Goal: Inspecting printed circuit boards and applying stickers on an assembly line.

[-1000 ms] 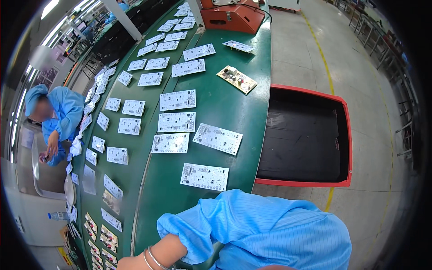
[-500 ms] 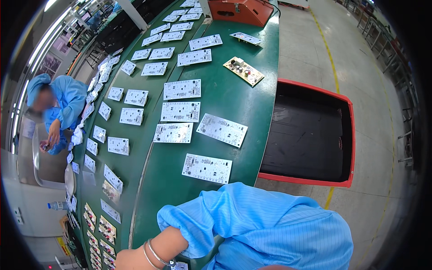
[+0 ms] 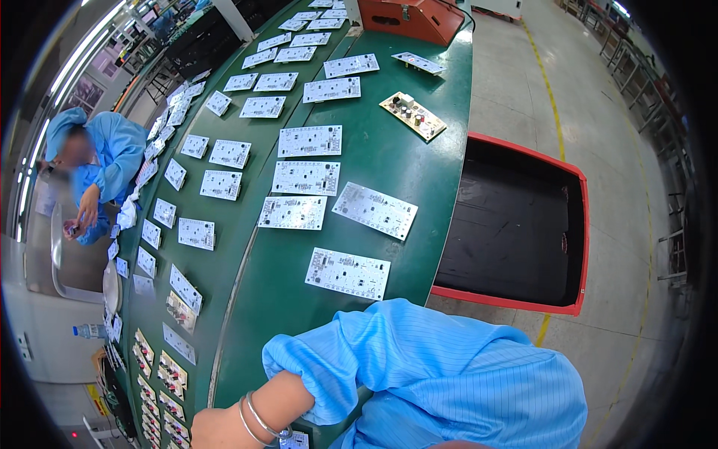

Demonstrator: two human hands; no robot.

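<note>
A bent arm in a blue striped sleeve reaches in from the lower right; it looks like my right arm. My right hand (image 3: 215,429) is at the bottom edge with its fingers cut off, so its grip is hidden. Two silver bangles (image 3: 256,420) circle the wrist. Beside the wrist, part of a white circuit board (image 3: 295,440) shows. Another white circuit board (image 3: 348,274) lies flat on the green table (image 3: 269,337) beyond the sleeve. Left of the hand are several cream boards with raised components (image 3: 173,373). My left hand is out of view.
Several white boards (image 3: 310,141) lie in loose rows along the table. A cream board (image 3: 413,116) and a red-orange case (image 3: 411,20) are farther up. A red-rimmed black bin (image 3: 516,224) stands at the right. Across the table is a co-worker in blue (image 3: 112,161).
The view has shifted slightly, so the table and boards sit a little differently in the picture. My right arm stays in nearly the same place.
</note>
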